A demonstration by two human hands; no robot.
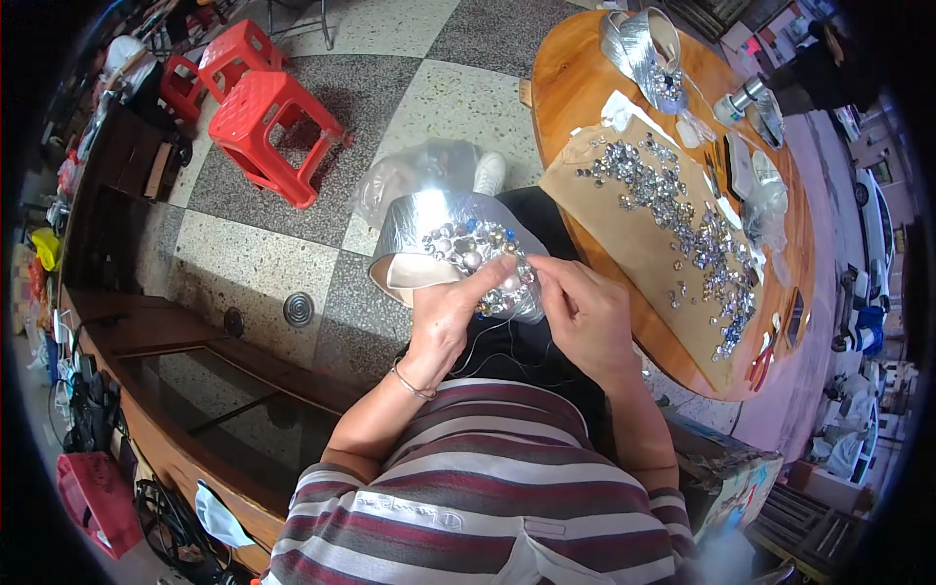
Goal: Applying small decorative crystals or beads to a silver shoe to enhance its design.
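A shiny silver curved band (414, 226) with a pale lining is held over my lap. Beads and faceted gems (472, 246) in silver, pearl and blue cover part of its outer face. My left hand (444, 317) grips its lower edge, thumb on the beadwork and fingers hidden inside. At the beadwork's right edge, my right hand (590, 317) is closed in a pinch; whatever lies between the fingertips is too small to make out. Thin thread (492, 333) loops below the band, between the hands.
To the right stands an oval wooden table (565, 68) with loose gems (682, 219) spread on brown paper (624, 249). Another silver band (634, 58), a clear plastic bag (767, 210) and red-handled pliers (760, 366) lie there. Red stools (268, 122) stand left; a wooden cabinet (195, 419) borders the lower left.
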